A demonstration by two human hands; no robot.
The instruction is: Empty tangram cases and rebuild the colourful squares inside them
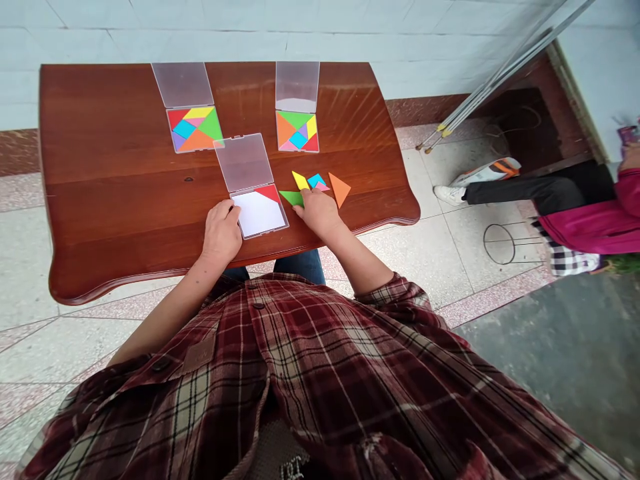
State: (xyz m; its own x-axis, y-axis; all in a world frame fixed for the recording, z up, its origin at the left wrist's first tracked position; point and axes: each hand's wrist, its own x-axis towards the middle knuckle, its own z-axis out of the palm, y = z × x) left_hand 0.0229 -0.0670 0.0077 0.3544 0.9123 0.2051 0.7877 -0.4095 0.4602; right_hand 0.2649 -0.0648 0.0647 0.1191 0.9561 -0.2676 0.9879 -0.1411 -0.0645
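An open clear tangram case point(265, 231) lies near the table's front edge, its lid folded back. Inside, a red triangle point(269, 193) sits in the upper right corner above a white base. My left hand point(223, 230) grips the case's left edge with curled fingers. Just right of the case, my right hand point(319, 212) has its thumb and fingers at a green triangle point(292, 198), partly covering it. Around those fingers lie a yellow parallelogram point(300, 181), a blue square point(317, 181), a pink triangle point(321, 187) and an orange triangle point(339, 190).
Two more open cases, a left one point(195, 130) and a right one point(298, 131), hold filled tangrams at the back of the wooden table point(115, 193). Crutches point(450, 117) lean on the wall at right. Another person's leg point(505, 193) extends beside a bag point(493, 171).
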